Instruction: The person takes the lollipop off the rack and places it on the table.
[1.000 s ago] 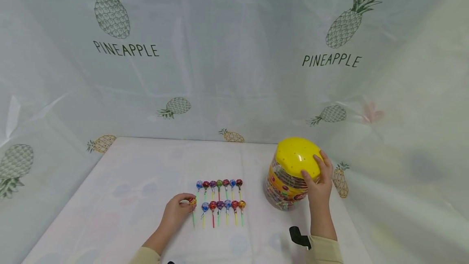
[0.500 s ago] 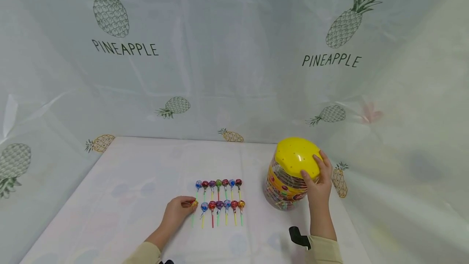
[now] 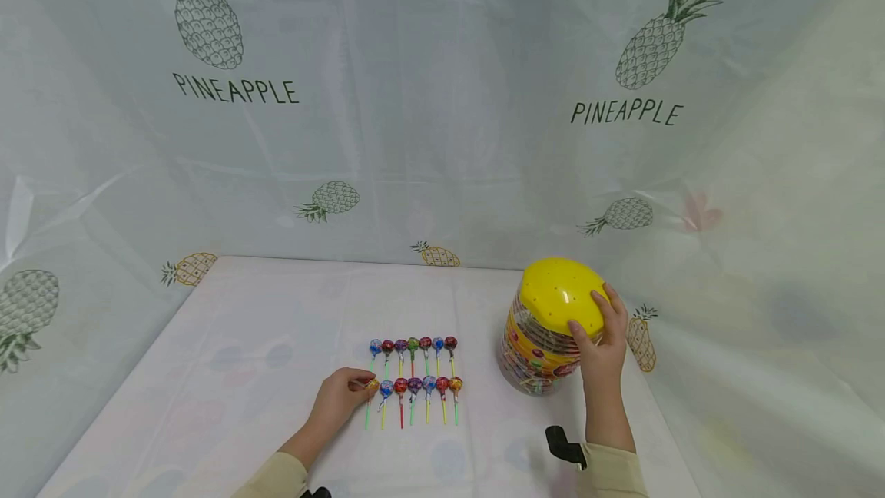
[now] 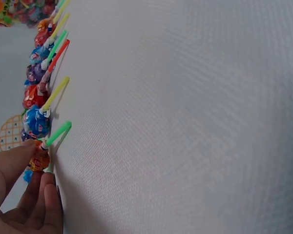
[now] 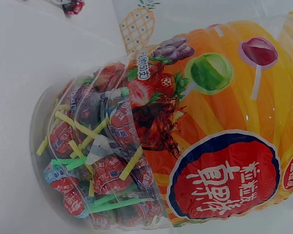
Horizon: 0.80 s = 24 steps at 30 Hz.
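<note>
My left hand (image 3: 336,400) pinches a lollipop (image 4: 39,158) at the left end of the near row of lollipops (image 3: 415,392) on the worktop (image 3: 235,344), toward its front edge. My right hand (image 3: 600,350) grips the yellow-lidded jar (image 3: 546,329) near the right edge. To place it well, I should line head and stick up with its neighbours, evenly spaced.

Left hand (image 3: 339,398) pinches a lollipop (image 3: 372,386); right hand (image 3: 600,344) grips the jar lid (image 3: 558,294).
</note>
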Available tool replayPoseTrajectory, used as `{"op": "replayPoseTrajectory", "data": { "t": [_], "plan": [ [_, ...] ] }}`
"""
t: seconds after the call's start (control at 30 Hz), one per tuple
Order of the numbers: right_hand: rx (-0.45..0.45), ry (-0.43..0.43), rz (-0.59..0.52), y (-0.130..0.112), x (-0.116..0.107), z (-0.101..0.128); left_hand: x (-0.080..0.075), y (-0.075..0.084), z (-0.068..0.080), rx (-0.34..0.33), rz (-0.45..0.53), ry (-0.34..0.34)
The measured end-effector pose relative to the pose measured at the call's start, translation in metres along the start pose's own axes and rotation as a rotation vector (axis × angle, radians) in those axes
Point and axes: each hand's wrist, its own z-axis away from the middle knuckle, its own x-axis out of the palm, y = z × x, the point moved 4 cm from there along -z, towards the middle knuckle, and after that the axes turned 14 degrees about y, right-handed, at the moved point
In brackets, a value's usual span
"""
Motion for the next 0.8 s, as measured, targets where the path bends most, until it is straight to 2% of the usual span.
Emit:
{"op": "replayPoseTrajectory", "data": {
  "t": [0.13,0.37,0.8],
  "plan": [
    [-0.024,0.001,-0.005,0.0001,0.0005,0.0002,-0.001,0.0012,0.0009,0.005,-0.016,-0.012],
    [-0.013,-0.001,0.003,0.0005,0.0002,-0.0002,-0.0016,0.0049,0.0022,-0.005,-0.021,-0.008],
    [0.015,0.008,0.033,-0.0058,0.0002,0.0014,-0.009,-0.0029,0.002,-0.016,-0.001,-0.005]
  ]
}}
